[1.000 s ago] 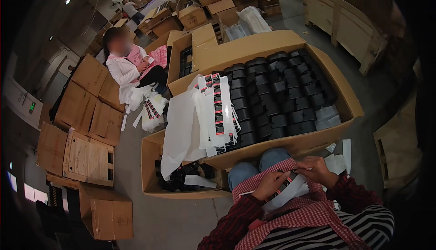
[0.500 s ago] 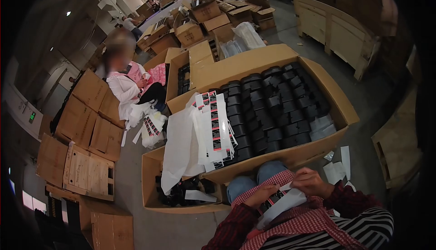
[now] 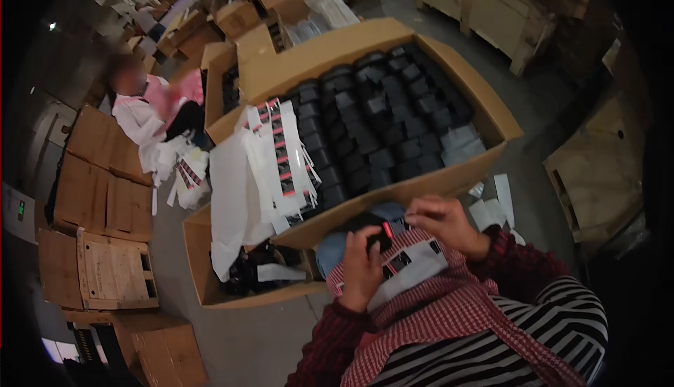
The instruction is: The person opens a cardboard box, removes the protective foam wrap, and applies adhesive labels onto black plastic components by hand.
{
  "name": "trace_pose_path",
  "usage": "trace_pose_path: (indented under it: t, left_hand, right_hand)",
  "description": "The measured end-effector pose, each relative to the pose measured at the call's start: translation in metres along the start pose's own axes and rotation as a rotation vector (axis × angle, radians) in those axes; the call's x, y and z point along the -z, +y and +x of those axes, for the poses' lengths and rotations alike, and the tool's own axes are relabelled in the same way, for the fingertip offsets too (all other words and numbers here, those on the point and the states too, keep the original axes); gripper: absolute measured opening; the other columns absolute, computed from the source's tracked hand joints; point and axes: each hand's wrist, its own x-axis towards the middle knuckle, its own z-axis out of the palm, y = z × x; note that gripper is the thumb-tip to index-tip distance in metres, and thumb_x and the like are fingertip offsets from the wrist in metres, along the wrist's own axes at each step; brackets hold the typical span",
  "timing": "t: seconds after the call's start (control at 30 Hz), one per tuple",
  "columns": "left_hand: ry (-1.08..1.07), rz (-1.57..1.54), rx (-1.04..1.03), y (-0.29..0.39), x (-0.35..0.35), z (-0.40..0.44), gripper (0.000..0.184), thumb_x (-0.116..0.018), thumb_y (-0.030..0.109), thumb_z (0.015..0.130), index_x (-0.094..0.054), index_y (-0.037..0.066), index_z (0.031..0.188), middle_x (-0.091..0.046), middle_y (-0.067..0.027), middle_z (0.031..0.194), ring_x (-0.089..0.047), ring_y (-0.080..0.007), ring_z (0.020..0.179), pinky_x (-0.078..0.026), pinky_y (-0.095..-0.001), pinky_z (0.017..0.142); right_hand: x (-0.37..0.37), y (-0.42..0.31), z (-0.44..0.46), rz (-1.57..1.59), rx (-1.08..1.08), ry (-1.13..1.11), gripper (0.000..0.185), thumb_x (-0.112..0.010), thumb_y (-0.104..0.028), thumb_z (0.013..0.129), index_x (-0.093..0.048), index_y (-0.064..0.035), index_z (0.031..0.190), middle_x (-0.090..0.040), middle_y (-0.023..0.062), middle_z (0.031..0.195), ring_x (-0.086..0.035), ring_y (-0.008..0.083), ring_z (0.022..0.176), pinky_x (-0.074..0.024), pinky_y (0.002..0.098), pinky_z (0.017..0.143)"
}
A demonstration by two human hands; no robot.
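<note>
Raised over my lap, my right hand [image 3: 446,223] pinches a small dark label [image 3: 398,227] with a bright red edge. My left hand [image 3: 361,267] is close to the label's red end, thumb and forefinger apart; whether a fingertip touches it is unclear. Below both hands, a white backing sheet [image 3: 418,266] with several black labels lies on the red checked apron [image 3: 421,317]. In front of my knees, a large cardboard box [image 3: 421,183] holds rows of black plastic parts [image 3: 379,120]. A stack of printed label sheets [image 3: 284,155] rests on its left corner.
A lower carton [image 3: 200,267] with black pieces and white paper stands at left. Paper scraps [image 3: 491,211] lie on the floor at right. A co-worker [image 3: 144,109] sits at far left beside brown cartons [image 3: 105,197]. Wooden crates [image 3: 477,15] stand behind.
My hands have moved apart, and the left has let go of the label sheet, which lies on my lap. A single label is off it, between my hands. The camera view has shifted.
</note>
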Motion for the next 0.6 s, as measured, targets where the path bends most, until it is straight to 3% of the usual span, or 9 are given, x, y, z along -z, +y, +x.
trace_pose_path:
  t: [0.1,0.13,0.33,0.47,0.53,0.6]
  left_hand:
    - [0.119,-0.593,0.228,0.017,0.003,0.000,0.055,-0.064,-0.003,0.083,-0.037,0.004,0.130,-0.055,-0.0151,0.111,-0.059,-0.0184,0.099,-0.050,-0.0297,0.082]
    - [0.088,-0.687,0.367,0.029,0.012,0.000,0.073,-0.065,-0.006,0.082,-0.022,0.006,0.140,-0.057,-0.0137,0.113,-0.059,-0.0175,0.102,-0.050,-0.0308,0.086]
    - [0.039,-0.696,0.390,0.037,0.025,-0.007,0.094,-0.065,-0.008,0.081,-0.002,0.009,0.149,-0.059,-0.0162,0.116,-0.059,-0.0184,0.103,-0.050,-0.0308,0.088]
    - [0.087,-0.752,0.397,0.042,0.023,-0.006,0.094,-0.064,-0.008,0.081,-0.001,0.008,0.149,-0.059,-0.0163,0.116,-0.059,-0.0181,0.103,-0.049,-0.0305,0.089]
    - [0.159,-0.797,0.363,0.040,0.019,-0.007,0.090,-0.065,-0.007,0.081,-0.007,0.007,0.149,-0.059,-0.0175,0.116,-0.061,-0.0191,0.101,-0.053,-0.0295,0.080]
    - [0.165,-0.797,0.357,0.041,0.018,-0.008,0.089,-0.065,-0.007,0.081,-0.008,0.006,0.148,-0.059,-0.0172,0.116,-0.060,-0.0187,0.101,-0.053,-0.0292,0.081]
  right_hand:
    - [-0.017,-0.002,0.012,0.446,-0.250,-0.074,0.006,-0.065,-0.003,0.087,-0.063,0.0031,0.087,-0.056,-0.0053,0.079,-0.050,0.0013,0.071,-0.0394,0.0187,0.060]
    - [-0.022,-0.003,0.014,0.445,-0.277,-0.093,0.007,-0.064,-0.006,0.089,-0.065,0.0006,0.090,-0.057,-0.0015,0.080,-0.052,0.0032,0.074,-0.0430,0.0193,0.065]
    - [-0.042,-0.014,0.021,0.413,-0.292,-0.146,0.009,-0.067,-0.009,0.088,-0.067,0.0000,0.087,-0.059,-0.0020,0.076,-0.052,0.0014,0.065,-0.0410,0.0160,0.054]
    - [-0.049,-0.012,0.020,0.378,-0.296,-0.092,0.010,-0.068,-0.011,0.087,-0.068,-0.0007,0.085,-0.060,-0.0021,0.076,-0.051,0.0011,0.063,-0.0406,0.0163,0.052]
    - [-0.051,-0.012,0.018,0.404,-0.279,-0.044,0.008,-0.068,-0.009,0.087,-0.068,-0.0008,0.086,-0.063,-0.0016,0.078,-0.054,0.0015,0.066,-0.0429,0.0162,0.055]
    - [-0.054,-0.012,0.016,0.434,-0.280,-0.014,0.006,-0.068,-0.007,0.086,-0.068,-0.0004,0.087,-0.064,-0.0010,0.080,-0.055,0.0018,0.068,-0.0441,0.0163,0.056]
